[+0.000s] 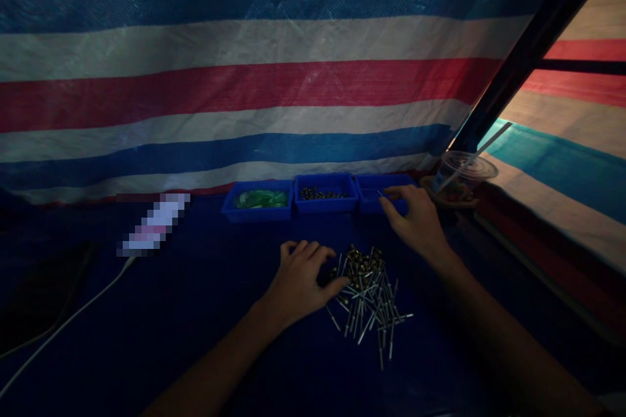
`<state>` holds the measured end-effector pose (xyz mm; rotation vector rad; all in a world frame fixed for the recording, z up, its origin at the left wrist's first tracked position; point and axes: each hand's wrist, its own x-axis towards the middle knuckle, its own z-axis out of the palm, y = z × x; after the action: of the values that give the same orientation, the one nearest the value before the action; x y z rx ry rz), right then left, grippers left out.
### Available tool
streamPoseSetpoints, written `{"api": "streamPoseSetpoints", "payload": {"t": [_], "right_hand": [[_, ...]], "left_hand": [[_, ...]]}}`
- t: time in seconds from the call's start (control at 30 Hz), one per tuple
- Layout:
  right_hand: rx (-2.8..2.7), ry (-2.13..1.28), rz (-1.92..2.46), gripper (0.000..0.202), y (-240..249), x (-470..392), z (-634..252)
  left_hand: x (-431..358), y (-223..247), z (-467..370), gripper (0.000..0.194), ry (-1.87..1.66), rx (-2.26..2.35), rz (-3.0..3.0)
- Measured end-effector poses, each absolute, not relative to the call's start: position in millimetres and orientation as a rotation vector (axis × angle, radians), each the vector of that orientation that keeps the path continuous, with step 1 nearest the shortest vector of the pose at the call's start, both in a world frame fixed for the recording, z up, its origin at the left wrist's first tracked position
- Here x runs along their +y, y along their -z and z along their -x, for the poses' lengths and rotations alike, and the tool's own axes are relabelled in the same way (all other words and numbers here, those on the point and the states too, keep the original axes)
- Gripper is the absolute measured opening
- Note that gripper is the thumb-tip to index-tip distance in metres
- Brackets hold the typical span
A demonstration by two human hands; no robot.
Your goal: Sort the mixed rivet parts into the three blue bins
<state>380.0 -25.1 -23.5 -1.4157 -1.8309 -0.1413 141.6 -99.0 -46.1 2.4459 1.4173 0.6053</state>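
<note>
A loose pile of silver blind rivets (364, 309) lies on the dark blue table, mixed at its far end with small brass-coloured fasteners (360, 267) whose exact kind is too dim to tell. My left hand (303, 280) rests at the left side of the pile, its thumb and fingers apart and nothing visible between them. Over the right-hand blue bin (366, 186) is my right hand (413, 215), thumb and forefinger pinched together. A thin silver rivet tip (380, 193) shows at those fingertips. The bin's contents are largely hidden.
The middle blue bin (325, 204) contains small brass-coloured pieces; the left bin (257, 214) holds green packets or strips. A lidded plastic cup (464, 169) with a straw stands in a basket at right. A blurred-out bright object (154, 225) with a white cable (83, 309) lies left.
</note>
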Motion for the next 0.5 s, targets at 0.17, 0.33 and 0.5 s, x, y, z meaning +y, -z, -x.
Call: {"api": "streamPoseSetpoints", "payload": {"t": [0.17,0.33,0.5], "right_hand": [[-2.037,-0.036,1.374,0.017,36,-45,-362],[-2.273,-0.216,1.195,0.018,35,-60,-337],[-2.321,-0.308,1.092,0.02,35,-72,-325]], "left_hand": [[-104,49,-151,0.009,-0.573,1.401,-2.437],[-91,54,-141,0.006,-0.76,1.381,-2.144],[-84,51,-138,0.011,-1.122,1.187,-1.686]]}}
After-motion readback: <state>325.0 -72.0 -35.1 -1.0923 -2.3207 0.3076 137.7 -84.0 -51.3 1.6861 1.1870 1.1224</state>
